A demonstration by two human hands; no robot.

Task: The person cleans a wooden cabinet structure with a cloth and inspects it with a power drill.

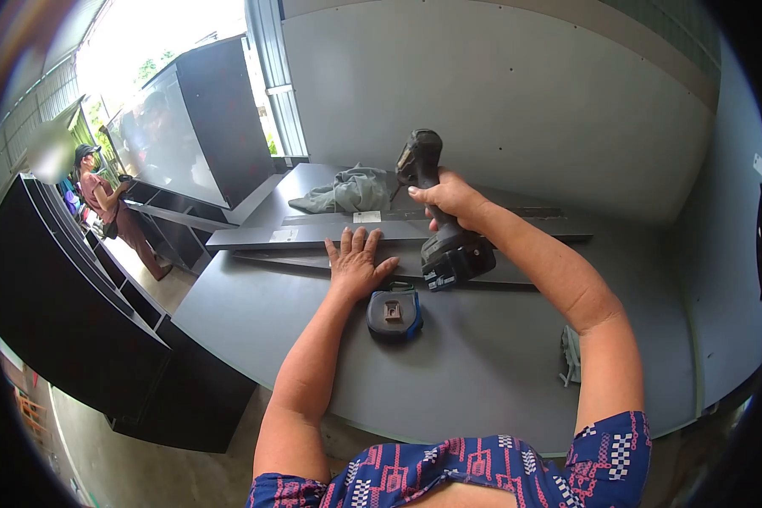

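My right hand (451,200) is wrapped round the handle of a black cordless drill (421,156), held above the grey boards with its battery low and its head up. My left hand (357,261) lies flat with fingers spread on a long dark grey board (254,239), one of several narrow boards stacked across the grey table panel (254,313). Just below my left hand sits a black and blue tape measure (394,314). A crumpled grey-green cloth (347,191) lies behind the boards.
Another grey cloth (571,356) lies near my right forearm. At the left stand dark cabinets (68,313), with a tall dark cabinet (220,118) behind. A person in a cap (102,195) stands between them. Large grey panels (499,85) rise behind the table.
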